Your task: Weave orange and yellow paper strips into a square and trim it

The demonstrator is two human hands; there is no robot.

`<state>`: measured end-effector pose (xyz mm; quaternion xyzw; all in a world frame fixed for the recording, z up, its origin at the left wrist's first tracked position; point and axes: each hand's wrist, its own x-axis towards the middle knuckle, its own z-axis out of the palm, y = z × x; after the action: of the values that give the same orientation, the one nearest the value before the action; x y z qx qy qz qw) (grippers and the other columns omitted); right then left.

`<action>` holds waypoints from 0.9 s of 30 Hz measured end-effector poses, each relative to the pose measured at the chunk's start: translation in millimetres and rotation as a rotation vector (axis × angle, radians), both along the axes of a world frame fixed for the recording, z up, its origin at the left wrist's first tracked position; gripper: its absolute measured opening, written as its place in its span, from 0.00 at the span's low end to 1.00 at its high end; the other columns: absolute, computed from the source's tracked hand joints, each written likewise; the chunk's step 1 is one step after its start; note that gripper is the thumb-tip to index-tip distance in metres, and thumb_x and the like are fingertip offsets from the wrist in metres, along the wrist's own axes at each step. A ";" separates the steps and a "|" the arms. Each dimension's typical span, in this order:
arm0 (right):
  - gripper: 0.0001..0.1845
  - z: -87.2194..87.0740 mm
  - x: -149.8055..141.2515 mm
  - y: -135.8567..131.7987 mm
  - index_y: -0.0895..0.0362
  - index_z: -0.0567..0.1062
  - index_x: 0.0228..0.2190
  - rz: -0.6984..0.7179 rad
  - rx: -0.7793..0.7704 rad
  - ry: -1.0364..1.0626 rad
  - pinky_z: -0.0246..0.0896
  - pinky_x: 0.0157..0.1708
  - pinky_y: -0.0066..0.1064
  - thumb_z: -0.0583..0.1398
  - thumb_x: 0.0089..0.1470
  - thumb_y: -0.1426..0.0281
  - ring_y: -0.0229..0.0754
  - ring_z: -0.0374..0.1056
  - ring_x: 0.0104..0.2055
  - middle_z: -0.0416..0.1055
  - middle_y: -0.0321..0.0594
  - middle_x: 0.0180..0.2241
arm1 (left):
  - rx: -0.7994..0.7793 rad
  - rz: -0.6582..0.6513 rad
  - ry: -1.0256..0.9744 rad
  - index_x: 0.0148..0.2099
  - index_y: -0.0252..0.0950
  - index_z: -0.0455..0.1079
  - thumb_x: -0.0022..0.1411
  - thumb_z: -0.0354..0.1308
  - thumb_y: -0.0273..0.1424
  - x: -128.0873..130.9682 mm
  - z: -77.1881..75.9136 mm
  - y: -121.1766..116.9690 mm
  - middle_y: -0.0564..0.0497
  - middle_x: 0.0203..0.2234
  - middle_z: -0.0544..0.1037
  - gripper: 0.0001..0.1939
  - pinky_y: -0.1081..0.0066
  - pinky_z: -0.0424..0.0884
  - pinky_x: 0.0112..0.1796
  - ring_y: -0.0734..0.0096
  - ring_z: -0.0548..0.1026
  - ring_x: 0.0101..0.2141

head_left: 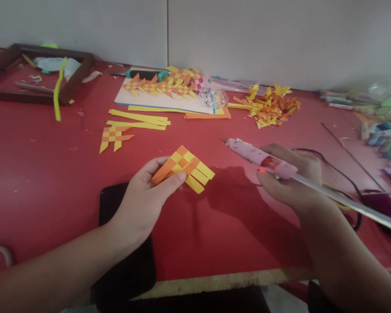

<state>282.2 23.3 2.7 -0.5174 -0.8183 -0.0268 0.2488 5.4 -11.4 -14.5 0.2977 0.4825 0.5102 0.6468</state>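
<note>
My left hand (146, 191) pinches a woven orange and yellow paper piece (182, 159) between thumb and fingers, with several yellow strip ends pointing right. To its right, my right hand (293, 178) is closed around a pink hot glue gun (254, 153). A small red light glows on the gun, and a clear glue stick (345, 200) runs out of its back. The nozzle points left, apart from the paper piece. Beyond my left hand lies a small woven paper fish (112, 138) beside loose yellow paper strips (140, 119).
A dark phone-like slab (127, 239) lies under my left forearm at the table edge. Woven fish (163, 87) rest on white paper, near a pile of paper scraps (273, 106). A brown frame (78, 78) stands back left. A black cord (332, 163) runs at right.
</note>
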 end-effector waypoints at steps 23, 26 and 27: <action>0.05 7.2 -84.5 -44.3 0.54 0.70 0.30 0.261 0.079 0.231 0.63 0.34 0.40 0.63 0.54 0.70 0.43 0.67 0.31 0.71 0.40 0.29 | 0.031 -0.383 0.155 0.44 0.40 0.71 0.51 0.67 0.24 15.6 8.9 -11.1 0.52 0.38 0.78 0.17 0.75 0.72 0.30 0.72 0.78 0.32; 0.03 10.8 -79.9 -41.4 0.54 0.71 0.32 0.262 0.074 0.226 0.63 0.34 0.40 0.61 0.54 0.68 0.43 0.67 0.32 0.70 0.41 0.30 | 0.007 -0.399 0.154 0.44 0.41 0.70 0.52 0.67 0.26 15.1 7.8 -12.7 0.53 0.37 0.78 0.17 0.75 0.71 0.30 0.72 0.77 0.31; 0.08 10.8 -79.1 -41.3 0.54 0.72 0.33 0.269 0.093 0.207 0.63 0.35 0.42 0.63 0.54 0.63 0.45 0.67 0.32 0.70 0.42 0.31 | 0.001 -0.397 0.156 0.43 0.41 0.70 0.52 0.67 0.27 14.7 7.5 -12.8 0.53 0.36 0.78 0.16 0.74 0.71 0.31 0.71 0.77 0.32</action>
<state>203.1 -18.1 13.5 -0.3910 -0.8481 0.0223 0.3568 20.1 -24.2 -7.0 0.4258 0.4628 0.3482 0.6952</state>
